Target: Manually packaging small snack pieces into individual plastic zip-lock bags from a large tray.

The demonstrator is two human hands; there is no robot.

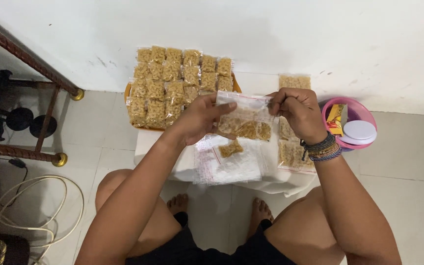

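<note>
Both the left hand (199, 118) and the right hand (298, 112) pinch shut on the top edge of the clear snack bag (244, 118) held above the white table (280, 184), so sealing it well likely means pressing evenly along the strip while keeping the bag level.

A home, used for small-scale snack packing: pale tiled floor (99, 127), plain white wall (271, 34), loose white cable (35, 206), low white worktop (148, 142).

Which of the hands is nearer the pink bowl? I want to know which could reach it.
Right. The right hand pinches the clear bag's top edge just beside the pink bowl. The left hand holds the bag's other side, farther from the bowl.
</note>
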